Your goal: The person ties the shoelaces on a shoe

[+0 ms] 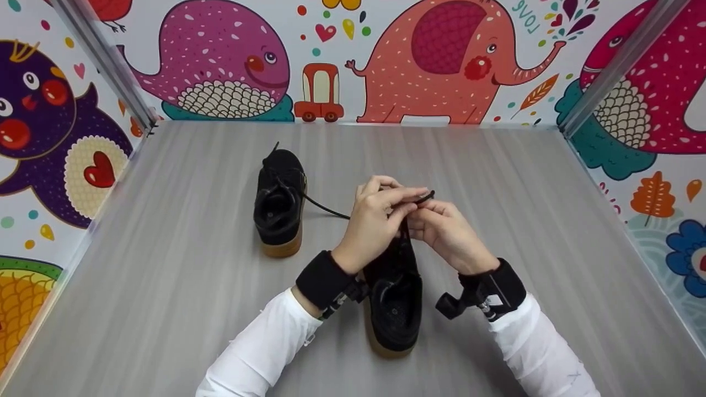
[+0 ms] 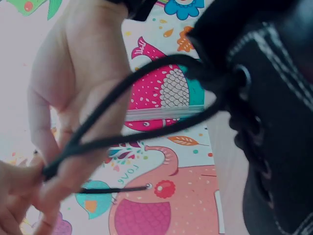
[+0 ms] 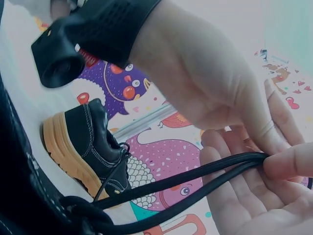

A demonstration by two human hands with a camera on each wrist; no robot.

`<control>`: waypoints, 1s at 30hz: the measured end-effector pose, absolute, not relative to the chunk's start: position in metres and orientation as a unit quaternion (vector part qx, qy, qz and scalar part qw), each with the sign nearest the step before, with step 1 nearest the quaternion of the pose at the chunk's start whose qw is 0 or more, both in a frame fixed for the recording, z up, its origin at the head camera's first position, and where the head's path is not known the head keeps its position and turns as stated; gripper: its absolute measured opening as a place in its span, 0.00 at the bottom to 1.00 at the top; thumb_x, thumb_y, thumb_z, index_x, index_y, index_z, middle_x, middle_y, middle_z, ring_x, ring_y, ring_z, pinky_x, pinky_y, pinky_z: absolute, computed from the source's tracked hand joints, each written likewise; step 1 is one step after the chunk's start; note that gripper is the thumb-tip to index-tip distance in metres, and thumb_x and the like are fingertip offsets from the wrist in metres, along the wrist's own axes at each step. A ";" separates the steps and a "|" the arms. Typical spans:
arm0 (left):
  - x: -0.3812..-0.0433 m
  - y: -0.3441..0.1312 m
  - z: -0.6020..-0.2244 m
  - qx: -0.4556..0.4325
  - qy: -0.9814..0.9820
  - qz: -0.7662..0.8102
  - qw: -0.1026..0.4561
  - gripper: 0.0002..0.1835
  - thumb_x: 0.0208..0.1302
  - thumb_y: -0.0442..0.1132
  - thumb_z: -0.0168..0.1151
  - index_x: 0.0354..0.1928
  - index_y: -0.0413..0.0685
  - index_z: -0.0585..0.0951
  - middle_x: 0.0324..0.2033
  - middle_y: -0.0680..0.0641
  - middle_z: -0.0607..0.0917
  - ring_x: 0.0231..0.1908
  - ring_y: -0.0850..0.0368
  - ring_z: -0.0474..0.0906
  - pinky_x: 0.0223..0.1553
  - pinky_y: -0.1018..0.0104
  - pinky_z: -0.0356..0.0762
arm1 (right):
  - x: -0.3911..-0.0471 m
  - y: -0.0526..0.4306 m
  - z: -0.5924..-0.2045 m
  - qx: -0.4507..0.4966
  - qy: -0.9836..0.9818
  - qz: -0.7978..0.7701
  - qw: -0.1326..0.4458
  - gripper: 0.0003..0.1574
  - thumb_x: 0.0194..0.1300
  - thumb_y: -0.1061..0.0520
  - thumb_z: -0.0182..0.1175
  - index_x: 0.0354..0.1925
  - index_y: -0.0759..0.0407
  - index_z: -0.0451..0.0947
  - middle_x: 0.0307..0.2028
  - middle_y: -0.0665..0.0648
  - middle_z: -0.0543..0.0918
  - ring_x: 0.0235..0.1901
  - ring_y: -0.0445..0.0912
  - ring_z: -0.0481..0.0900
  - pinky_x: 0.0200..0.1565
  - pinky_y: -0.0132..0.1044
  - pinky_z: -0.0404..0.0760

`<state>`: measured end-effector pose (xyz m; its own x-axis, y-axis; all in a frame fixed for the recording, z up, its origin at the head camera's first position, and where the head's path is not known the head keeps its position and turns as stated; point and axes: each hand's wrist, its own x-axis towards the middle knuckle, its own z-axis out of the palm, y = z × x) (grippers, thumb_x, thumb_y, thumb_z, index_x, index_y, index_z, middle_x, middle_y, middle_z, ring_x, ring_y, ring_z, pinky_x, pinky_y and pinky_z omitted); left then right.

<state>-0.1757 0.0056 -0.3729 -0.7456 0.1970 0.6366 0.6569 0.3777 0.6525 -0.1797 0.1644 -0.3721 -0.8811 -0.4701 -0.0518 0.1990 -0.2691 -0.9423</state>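
A black shoe (image 1: 394,314) with a tan sole stands in front of me, toe pointing away. My left hand (image 1: 375,220) is above its front part, thumb and forefinger pinching the black shoelace (image 2: 142,139). My right hand (image 1: 449,234) meets it from the right, its thumb and fingers also pinching the lace. In the right wrist view the doubled shoelace (image 3: 186,183) stretches from a knot at the shoe to the fingers of both hands. A short end of lace pokes out past the fingertips in the head view. The hands hide the shoe's toe.
A second black shoe (image 1: 280,204), laced and tan-soled, stands to the left. A dark lace (image 1: 328,209) runs from beside it to behind my left hand. Cartoon-printed panels (image 1: 325,60) enclose the grey tabletop (image 1: 182,248) at the back and sides.
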 end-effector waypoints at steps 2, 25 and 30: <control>-0.178 0.004 -0.374 -0.273 -0.792 -0.496 0.229 0.13 0.58 0.38 0.66 0.46 0.52 0.86 0.38 0.51 0.82 0.47 0.60 0.70 0.51 0.60 0.60 | -0.179 0.165 -0.372 -0.123 0.557 -0.792 0.220 0.15 0.67 0.69 0.46 0.38 0.61 0.80 0.38 0.55 0.84 0.38 0.45 0.83 0.46 0.39 0.80; -0.194 -0.013 -0.386 -0.300 -0.768 -0.540 0.169 0.08 0.63 0.38 0.61 0.43 0.46 0.85 0.45 0.53 0.85 0.51 0.60 0.72 0.55 0.66 0.68 | -0.177 0.169 -0.376 -0.170 0.658 -0.708 0.192 0.16 0.65 0.62 0.58 0.49 0.72 0.76 0.37 0.58 0.86 0.38 0.49 0.85 0.46 0.42 0.81; -0.206 -0.021 -0.400 -0.284 -0.781 -0.536 0.148 0.13 0.66 0.35 0.57 0.51 0.46 0.81 0.49 0.49 0.83 0.51 0.57 0.74 0.51 0.60 0.73 | -0.177 0.171 -0.375 -0.169 0.658 -0.707 0.193 0.23 0.65 0.61 0.59 0.55 0.73 0.73 0.38 0.60 0.86 0.40 0.51 0.85 0.47 0.46 0.81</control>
